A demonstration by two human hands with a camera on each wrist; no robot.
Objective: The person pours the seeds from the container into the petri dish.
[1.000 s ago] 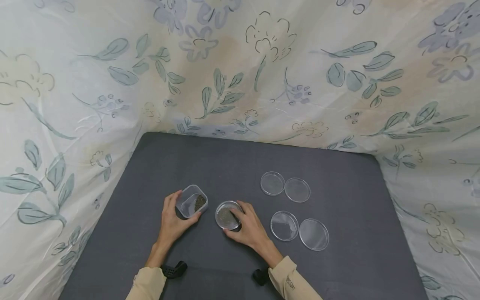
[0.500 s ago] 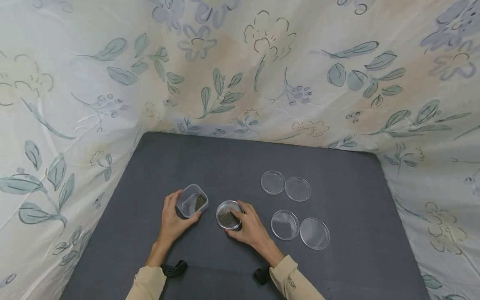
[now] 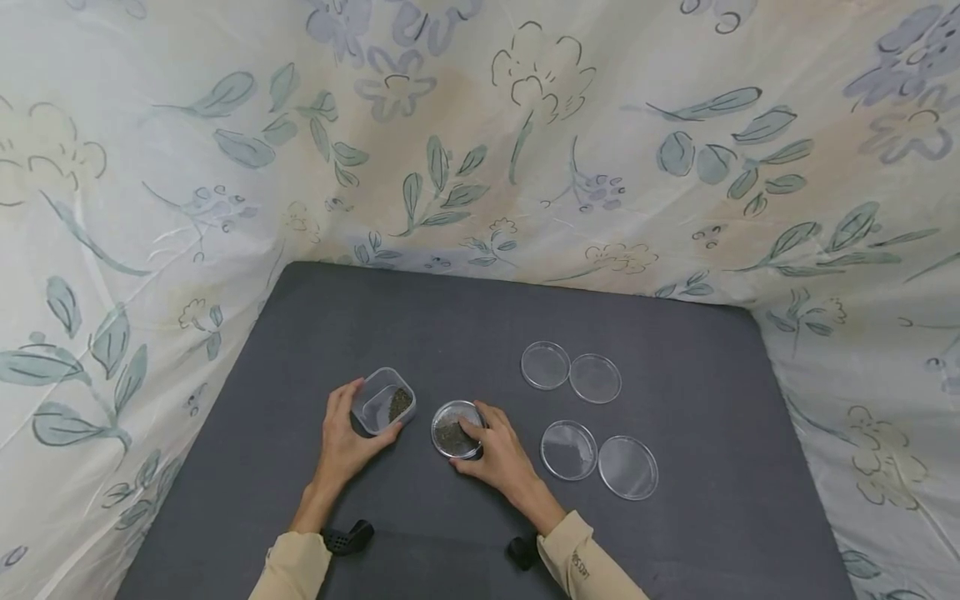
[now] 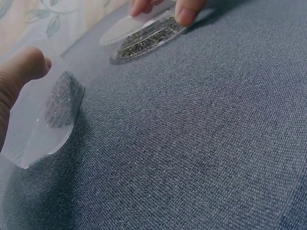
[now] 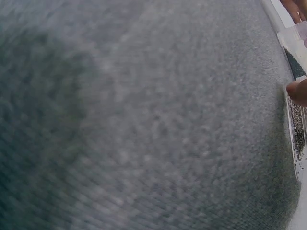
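Note:
My left hand (image 3: 347,440) holds a clear square-cornered plastic tub (image 3: 369,410) by its sides. Dark fine grains (image 3: 400,405) lie heaped at the tub's right side, and in the left wrist view the tub (image 4: 41,139) looks tilted. Right of it, my right hand (image 3: 501,454) grips a round clear petri dish (image 3: 454,408) at its rim, with a finger or thumb over the top. Similar dark grains (image 4: 148,37) lie in the dish. Only part of the dish (image 5: 298,124) shows at the right edge of the right wrist view.
To the right lie several clear round dishes or lids in two touching pairs: a far pair (image 3: 545,366) and a near pair (image 3: 628,468). A dark grey cloth (image 3: 420,325) covers the table. A floral curtain (image 3: 450,100) hangs behind and at both sides.
Both hands stay almost in place with the tub and the petri dish. Since one second ago, the grains in the dish look more gathered toward its near side.

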